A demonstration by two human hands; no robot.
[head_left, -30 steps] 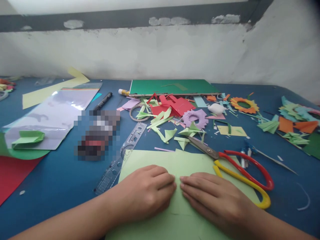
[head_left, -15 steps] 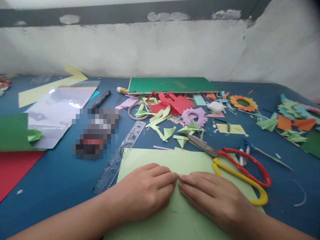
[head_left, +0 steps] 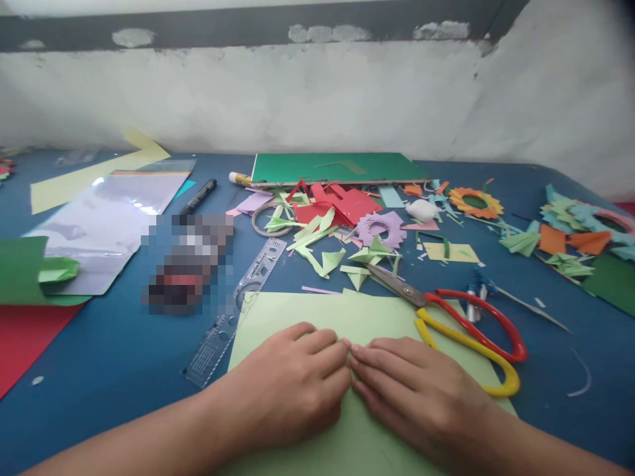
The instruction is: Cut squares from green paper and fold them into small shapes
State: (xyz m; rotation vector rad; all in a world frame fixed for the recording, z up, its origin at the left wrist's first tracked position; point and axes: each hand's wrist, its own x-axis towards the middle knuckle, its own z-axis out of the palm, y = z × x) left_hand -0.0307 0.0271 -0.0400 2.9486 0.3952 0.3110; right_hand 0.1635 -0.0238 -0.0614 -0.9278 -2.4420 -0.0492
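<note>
Head view, hands: my left hand [head_left: 292, 387] and right hand [head_left: 419, 396] lie palm-down, fingers loosely curled, on the light green sheet [head_left: 322, 314]; fingertips meet at the middle of the sheet. Neither grips anything; both press flat.
Sheet position: it lies on the blue surface [head_left: 114, 357] directly before me, its far edge just short of the paper scraps [head_left: 327, 254].
Step in hand, as I judge it: pressing or creasing the sheet along a line under the fingertips.
Method advised: I would keep both palms weighted so the sheet cannot slide, then draw the fingertips outward from the centre, evenly on both sides.
Alignment: whether a fold already exists under my hands I cannot tell; they hide it. Edges should be checked before firm pressure.
Obstructions: scissors [head_left: 461, 327] with red and yellow handles rest on the sheet's right corner, just beside my right hand. A clear ruler [head_left: 233, 314] touches the left edge. Both could catch a moving edge.
Remainder: green board [head_left: 337, 168] and black marker [head_left: 198, 196] lie well apart.
</note>
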